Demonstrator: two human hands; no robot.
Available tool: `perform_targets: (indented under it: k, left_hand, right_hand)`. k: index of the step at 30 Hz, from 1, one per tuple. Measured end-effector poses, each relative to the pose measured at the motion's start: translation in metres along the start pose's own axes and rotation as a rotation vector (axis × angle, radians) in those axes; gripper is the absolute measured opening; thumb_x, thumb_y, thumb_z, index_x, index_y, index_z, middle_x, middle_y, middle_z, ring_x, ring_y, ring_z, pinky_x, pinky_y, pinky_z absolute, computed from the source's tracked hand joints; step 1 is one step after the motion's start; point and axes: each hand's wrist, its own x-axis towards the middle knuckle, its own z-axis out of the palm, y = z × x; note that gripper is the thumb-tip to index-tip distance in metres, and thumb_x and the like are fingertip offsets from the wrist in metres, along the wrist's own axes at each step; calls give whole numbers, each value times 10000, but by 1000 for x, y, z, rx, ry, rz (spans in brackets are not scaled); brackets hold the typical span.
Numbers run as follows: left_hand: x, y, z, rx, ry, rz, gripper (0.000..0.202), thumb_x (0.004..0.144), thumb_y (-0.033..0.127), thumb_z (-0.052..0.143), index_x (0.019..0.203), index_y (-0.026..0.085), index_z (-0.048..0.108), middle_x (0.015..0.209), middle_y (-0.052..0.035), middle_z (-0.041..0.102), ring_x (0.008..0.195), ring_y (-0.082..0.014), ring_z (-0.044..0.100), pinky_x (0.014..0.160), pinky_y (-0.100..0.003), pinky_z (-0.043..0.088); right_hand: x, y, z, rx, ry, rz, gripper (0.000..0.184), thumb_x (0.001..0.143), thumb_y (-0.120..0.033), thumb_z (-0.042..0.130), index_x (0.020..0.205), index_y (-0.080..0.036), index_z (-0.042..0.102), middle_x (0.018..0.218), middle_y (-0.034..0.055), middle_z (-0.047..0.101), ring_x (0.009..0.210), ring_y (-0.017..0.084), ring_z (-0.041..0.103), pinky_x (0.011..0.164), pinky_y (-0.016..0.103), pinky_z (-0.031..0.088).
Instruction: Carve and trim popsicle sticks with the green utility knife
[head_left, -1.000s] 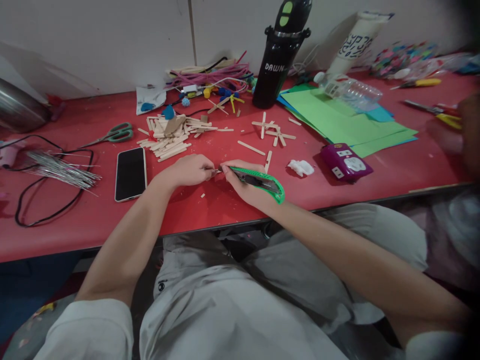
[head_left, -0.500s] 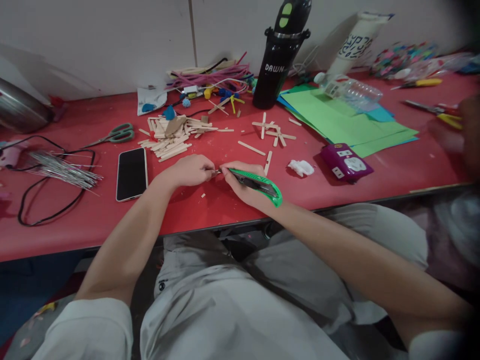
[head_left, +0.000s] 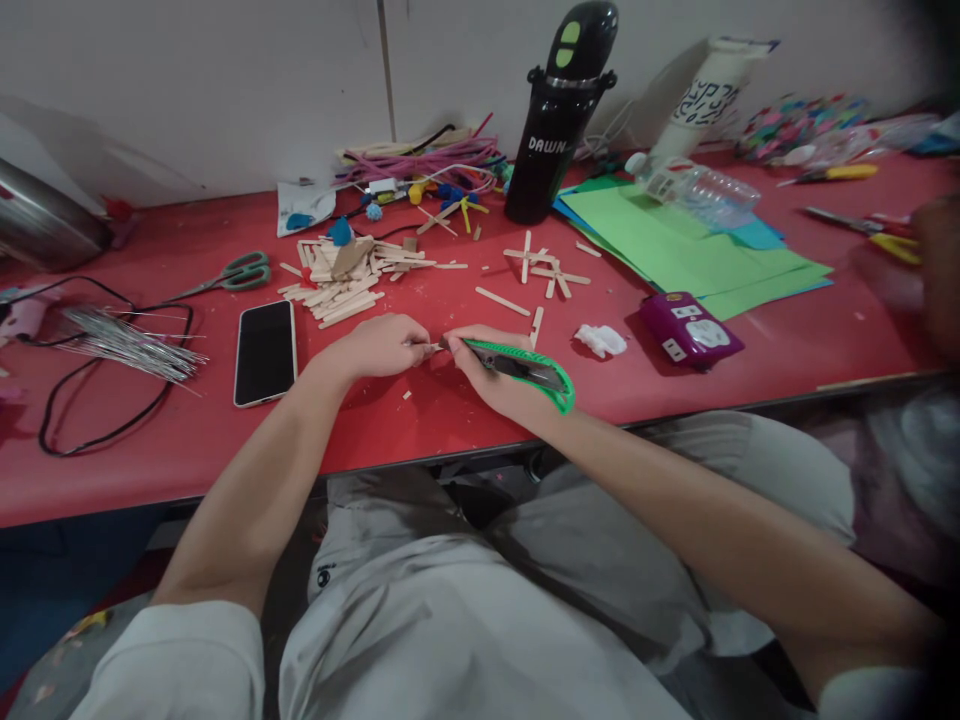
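Observation:
My right hand (head_left: 499, 375) is closed round a green utility knife (head_left: 529, 367), its handle slanting back over the wrist and its tip toward the left. Opposite it, my left hand (head_left: 386, 345) pinches a small wooden craft stick (head_left: 429, 348), most of it hidden by the fingers. The knife tip is close to the stick's end; whether they touch I cannot tell. Tiny wood scraps (head_left: 407, 395) lie on the red table below. Behind my hands are a loose craft stick (head_left: 502, 300), a notched stick (head_left: 537, 327) and sticks joined into crosses (head_left: 556, 275).
A craft stick pile (head_left: 341, 280), phone (head_left: 265, 353), scissors (head_left: 236, 274) and metal wires (head_left: 135, 345) lie to the left. Behind stands a black bottle (head_left: 559, 130). Rightward are green sheets (head_left: 720, 255), a purple power adapter (head_left: 688, 330), crumpled white tissue (head_left: 600, 340) and another person's hand (head_left: 941, 265).
My right hand and the utility knife have shifted slightly right, widening the small gap to my left hand. My left hand keeps its pinch in nearly the same place.

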Motion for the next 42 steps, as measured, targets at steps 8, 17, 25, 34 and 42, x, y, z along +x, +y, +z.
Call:
perform_targets:
  k: [8,17,25,34,42]
  left_hand:
    - [2,-5,2,-5,9,32,287,834,378,456,660,186,581,603,-4,575,549,-122,459,548,-288,279]
    - [1,-3,1,-14,2,24,244,803,331,462,676,187,612,595,-2,563,551,-127,449,558,-290,282]
    - [2,-6,3,-10,17,25,222,787,314,478,662,179,602,613,-10,583,564,-126,460,562,-292,283]
    - [1,-4,1,-19,-6,-21,309,835,414,477,689,189,630,605,-5,576,559,-128,450,562,-285,283]
    - [0,-2,-1,-36,-2,-10,360,852,468,473,650,187,574,566,9,496,523,-115,388,539,-283,271]
  right_hand:
    - [2,-3,-4,-45,-32,16,231,945,-383,516,911,-197,648,839,39,729,770,164,691,757,272,543]
    - [1,3,3,22,7,-8,224,943,-361,529,900,-202,680,825,33,739,734,153,684,741,273,545]
    - [1,10,7,39,32,-43,222,933,-347,540,867,-202,694,847,34,759,733,160,697,713,275,551]
    - [0,3,0,-40,-1,24,254,971,-383,469,900,-230,659,878,25,740,808,170,701,783,294,564]
    - [4,1,-13,-110,-40,61,179,948,-349,512,893,-231,633,864,26,748,809,194,713,774,321,560]
